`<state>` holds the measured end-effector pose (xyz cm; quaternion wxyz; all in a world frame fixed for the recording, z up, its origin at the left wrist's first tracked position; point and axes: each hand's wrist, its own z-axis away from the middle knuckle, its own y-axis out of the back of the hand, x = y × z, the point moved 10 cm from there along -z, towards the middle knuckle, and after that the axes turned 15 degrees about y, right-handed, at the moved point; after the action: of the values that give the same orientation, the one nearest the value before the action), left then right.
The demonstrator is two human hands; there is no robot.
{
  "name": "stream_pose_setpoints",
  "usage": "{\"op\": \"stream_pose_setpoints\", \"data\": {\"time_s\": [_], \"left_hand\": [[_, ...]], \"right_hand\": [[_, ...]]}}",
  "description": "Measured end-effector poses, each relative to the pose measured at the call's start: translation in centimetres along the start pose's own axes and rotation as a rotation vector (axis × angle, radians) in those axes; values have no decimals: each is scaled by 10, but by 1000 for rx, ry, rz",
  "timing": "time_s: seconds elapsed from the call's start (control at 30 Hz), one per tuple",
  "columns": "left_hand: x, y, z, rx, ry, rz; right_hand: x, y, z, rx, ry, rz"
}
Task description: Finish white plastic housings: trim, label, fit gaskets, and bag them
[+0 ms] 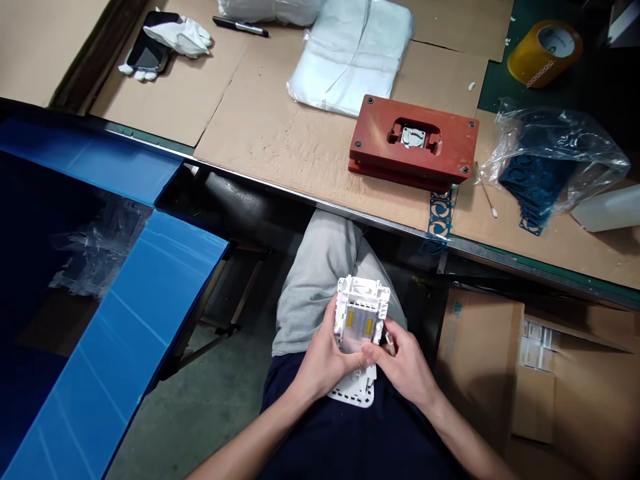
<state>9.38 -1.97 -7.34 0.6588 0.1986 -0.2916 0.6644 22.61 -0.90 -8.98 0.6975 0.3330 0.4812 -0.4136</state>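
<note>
I hold a white plastic part [361, 303] with two yellow strips in its middle over my lap. My left hand [324, 357] wraps its left side, thumb lying across the clear centre. My right hand [404, 360] grips the right edge, its thumb and forefinger pinched on the part's lower middle. A second white plastic piece [354, 393] shows below the hands, under the part. Both hands are closed on the part.
On the cardboard-covered bench [280, 133] lie a red jig [415, 143] with a small grey insert, a stack of clear bags [350, 53], a bag of blue gaskets [540, 173], a tape roll [545, 50], white gloves and a phone [160, 40]. Blue bin [125, 333] at left, open carton [545, 360] at right.
</note>
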Motion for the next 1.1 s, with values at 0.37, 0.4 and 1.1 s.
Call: {"op": "stream_pose_setpoints", "data": {"time_s": [0.37,0.4,1.1], "left_hand": [[-5,-4,13,16,16,-79],[-6,-3,12,14,16,-67],[-9,7,7,32,57,21]], "right_hand": [[-9,6,23,24,71,176],[-10,5,21,30,85,178],[-8,-6,7,-1,-32,-88]]}}
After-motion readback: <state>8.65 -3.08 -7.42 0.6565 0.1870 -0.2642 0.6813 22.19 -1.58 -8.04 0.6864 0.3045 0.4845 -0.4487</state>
